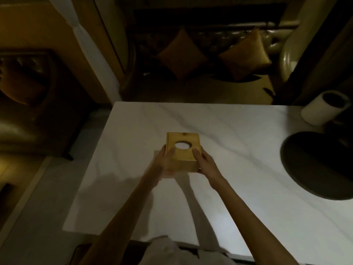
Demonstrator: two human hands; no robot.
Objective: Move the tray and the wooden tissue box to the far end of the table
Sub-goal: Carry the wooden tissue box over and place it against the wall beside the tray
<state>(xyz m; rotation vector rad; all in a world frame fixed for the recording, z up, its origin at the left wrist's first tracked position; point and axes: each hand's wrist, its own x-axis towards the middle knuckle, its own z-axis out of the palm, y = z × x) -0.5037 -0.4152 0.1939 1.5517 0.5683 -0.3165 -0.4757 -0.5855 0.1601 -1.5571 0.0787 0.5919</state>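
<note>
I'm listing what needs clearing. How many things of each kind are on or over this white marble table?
Square wooden tissue box with a round hole, gripped by the left hand and the right hand: 1
Dark round tray: 1
White cylinder with a dark top: 1
Total: 3

The tissue box (182, 138): pale yellow wood with faint grain, smooth, satin rather than glossy. The tissue (181, 145) in its round opening: white, matt, reads as paper. The counter (238, 127): white stone-look slab with grey veining, smooth, soft sheen. The tray (315, 169): dark, matt (material not determinable in this light). The cylinder (322, 111) at the far right corner: white, matt. The cushions (181, 54): gold cloth, satin sheen. The sofa (210, 37) behind them: dark tufted upholstery, leather-like, glossy.
</note>
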